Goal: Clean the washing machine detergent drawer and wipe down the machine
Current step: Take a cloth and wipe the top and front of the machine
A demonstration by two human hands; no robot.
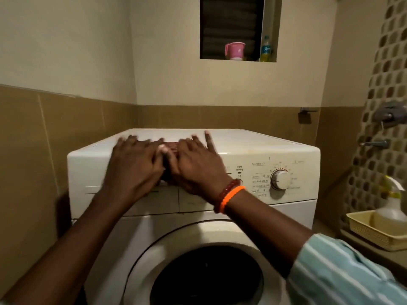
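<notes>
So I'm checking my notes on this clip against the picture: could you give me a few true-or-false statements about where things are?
1. Both hands, left hand and right hand, are at the washing machine's top front edge. True.
2. The porthole door is swung open. False: it is closed.
3. A pink jug stands in the wall niche. True.
4. The program dial is left of the hands. False: it is to their right.
5. A spray bottle stands in the tray. True.

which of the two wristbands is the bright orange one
The orange band on the right wrist, the one farther from the right hand. The beaded band beside it, nearer the hand, is dark red.
</notes>
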